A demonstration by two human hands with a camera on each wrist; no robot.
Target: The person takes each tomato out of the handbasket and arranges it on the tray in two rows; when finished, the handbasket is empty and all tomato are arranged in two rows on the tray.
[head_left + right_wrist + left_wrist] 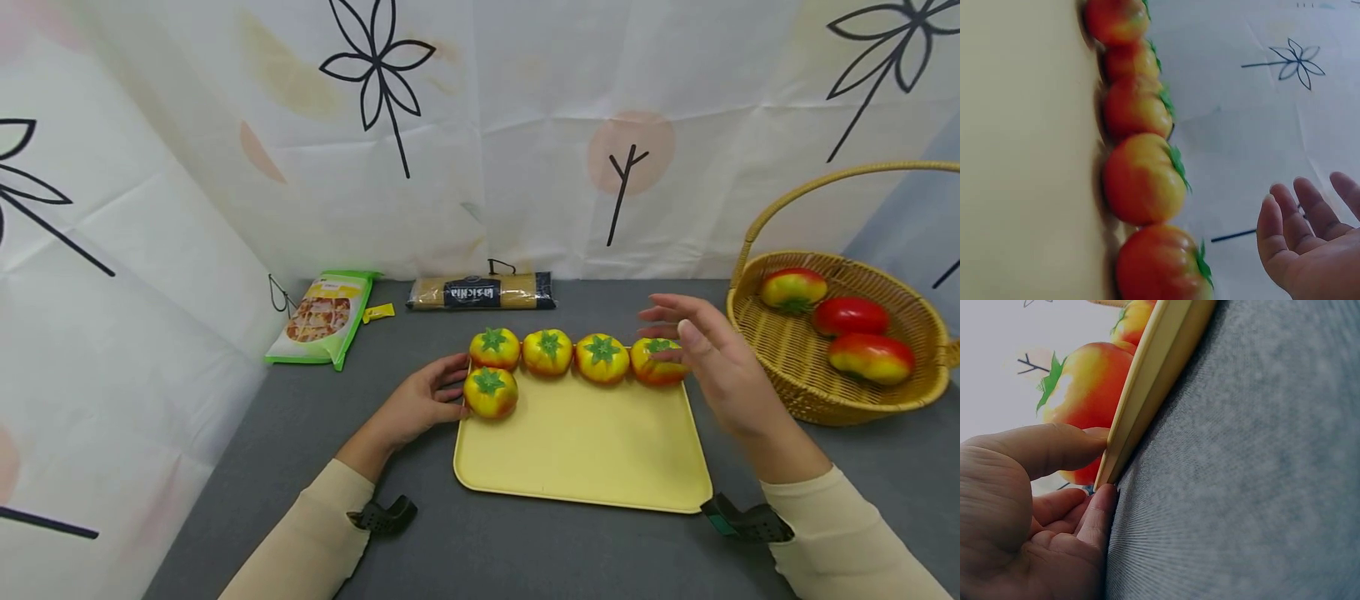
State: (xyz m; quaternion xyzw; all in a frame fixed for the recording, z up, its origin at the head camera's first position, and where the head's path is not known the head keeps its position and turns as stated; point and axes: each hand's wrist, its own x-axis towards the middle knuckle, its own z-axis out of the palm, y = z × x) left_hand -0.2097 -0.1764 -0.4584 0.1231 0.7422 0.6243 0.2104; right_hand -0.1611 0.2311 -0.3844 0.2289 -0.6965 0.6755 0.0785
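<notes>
A pale yellow tray [585, 450] lies on the grey table. Several yellow-red tomatoes [602, 360] with green leafy tops line its far edge, and one more tomato [491, 393] sits in front of the row at the left. At the tray's left side, my left hand [412, 408] pinches the rim; in the left wrist view its thumb [1066, 447] lies on the rim, a finger below it. Over the far right corner, my right hand [727, 375] is raised with fingers extended, partly covering the rightmost tomato [652, 371]. That hand holds nothing in the right wrist view.
To the right stands a wicker basket [832, 400] with a tall handle, holding red and yellow mango-like fruits [870, 358]. By the back wall lie a green-and-white food bag [322, 321], a small yellow packet [378, 312] and a pasta pack [480, 292]. Printed cloth hangs behind.
</notes>
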